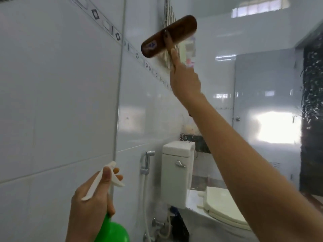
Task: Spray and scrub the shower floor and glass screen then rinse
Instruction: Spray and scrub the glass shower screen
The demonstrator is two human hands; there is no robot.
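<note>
1. Upper centre of the frame: the right hand (185, 82) is curled round the handle of a brown brush (169, 36), whose head lies against the glass screen (262, 84).
2. Lower left: the left hand (90, 198) grips the neck of a green spray bottle (111, 231), fingertips on its white trigger.
3. Lower centre: a toilet (176, 172) shows through the glass.

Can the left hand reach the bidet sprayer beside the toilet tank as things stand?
Probably not. The left hand grips the green spray bottle, and the bidet sprayer appears to hang behind the glass screen, so the pane blocks a direct reach.
</note>
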